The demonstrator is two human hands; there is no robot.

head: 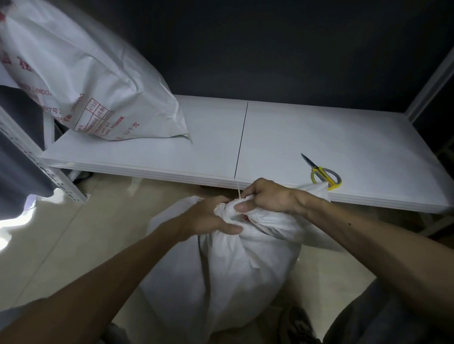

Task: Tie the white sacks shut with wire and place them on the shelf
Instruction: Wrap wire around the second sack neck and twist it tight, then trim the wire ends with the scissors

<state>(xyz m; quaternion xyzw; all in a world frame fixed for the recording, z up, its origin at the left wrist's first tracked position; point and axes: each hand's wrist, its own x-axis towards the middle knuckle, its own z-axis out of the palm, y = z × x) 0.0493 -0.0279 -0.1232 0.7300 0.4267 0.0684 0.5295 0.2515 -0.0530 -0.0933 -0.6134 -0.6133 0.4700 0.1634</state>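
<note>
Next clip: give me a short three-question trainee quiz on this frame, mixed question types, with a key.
1. True or false: the yellow-handled scissors lie on the white shelf.
2. Where does the printed sack rest? A) on the floor B) on the shelf's left end C) on the scissors
3. Fill in: the left hand and right hand grip the gathered ____ of the plain sack.
Key: 1 true; 2 B; 3 neck.
</note>
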